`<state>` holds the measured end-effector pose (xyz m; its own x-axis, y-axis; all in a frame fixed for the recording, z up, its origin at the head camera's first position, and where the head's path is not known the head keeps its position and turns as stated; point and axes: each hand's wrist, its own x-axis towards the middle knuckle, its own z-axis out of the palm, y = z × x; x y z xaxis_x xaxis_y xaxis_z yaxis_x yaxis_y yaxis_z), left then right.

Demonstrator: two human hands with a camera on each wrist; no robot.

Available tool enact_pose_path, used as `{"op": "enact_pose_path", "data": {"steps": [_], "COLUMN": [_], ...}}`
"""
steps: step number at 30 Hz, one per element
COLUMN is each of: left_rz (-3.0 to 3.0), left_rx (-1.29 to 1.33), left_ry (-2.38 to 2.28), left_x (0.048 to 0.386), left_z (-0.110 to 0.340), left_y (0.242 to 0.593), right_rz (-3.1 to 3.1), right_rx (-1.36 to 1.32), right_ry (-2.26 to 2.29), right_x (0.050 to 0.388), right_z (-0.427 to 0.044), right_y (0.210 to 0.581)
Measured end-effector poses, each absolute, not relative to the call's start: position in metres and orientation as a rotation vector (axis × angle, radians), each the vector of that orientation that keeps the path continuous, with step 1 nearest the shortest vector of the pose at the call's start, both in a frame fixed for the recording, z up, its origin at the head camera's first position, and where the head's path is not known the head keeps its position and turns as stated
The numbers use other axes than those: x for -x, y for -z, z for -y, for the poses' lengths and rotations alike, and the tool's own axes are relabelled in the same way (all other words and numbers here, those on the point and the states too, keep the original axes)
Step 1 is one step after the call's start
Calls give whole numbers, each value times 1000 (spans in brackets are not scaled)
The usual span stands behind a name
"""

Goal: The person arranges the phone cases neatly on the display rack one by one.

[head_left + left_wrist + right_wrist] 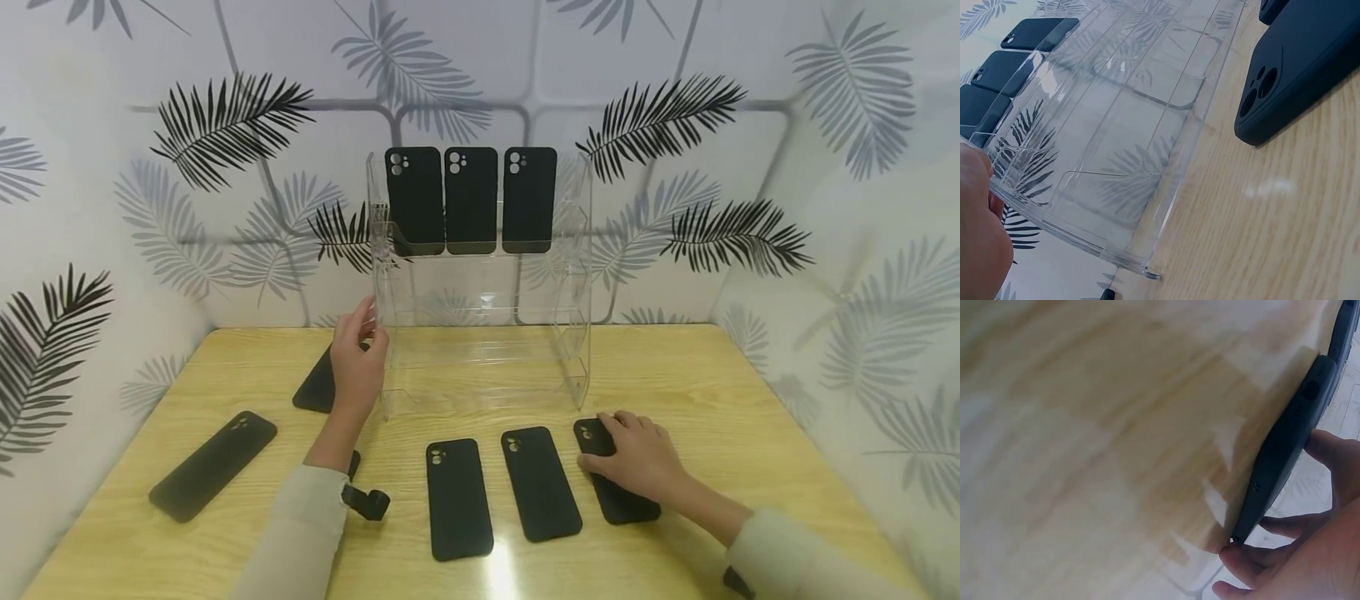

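Note:
A clear tiered display stand stands at the back of the table. My left hand is at its left side, holding the edge of the side panel in the left wrist view. Three black phone cases stand upright side by side on the top tier. At the right, my right hand grips a black phone case lying on the table. In the right wrist view, thumb and fingertips meet the edges of this case.
Two more black cases, a middle one and its neighbour, lie in front of the stand. Another case lies far left. One case is partly behind my left hand, and another is mostly hidden by the wrist.

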<state>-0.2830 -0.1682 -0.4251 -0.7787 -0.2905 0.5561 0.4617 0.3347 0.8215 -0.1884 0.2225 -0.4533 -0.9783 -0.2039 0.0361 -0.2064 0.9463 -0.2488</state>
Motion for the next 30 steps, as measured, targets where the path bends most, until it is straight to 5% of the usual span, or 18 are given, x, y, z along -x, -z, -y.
{"op": "enact_pose_path", "data": {"steps": [14,30], "left_rz": [1966,1980], "left_rx": [136,131], "left_ry": [1490,1500], "left_x": [284,284], "left_z": [169,169], "left_y": [427,426], "right_rz": [3012,2691], "right_rx": [-328,-471], "right_ry": [-357,-443], "right_x": [189,207], "right_z": [-213,-182], "right_y": [446,393]}}
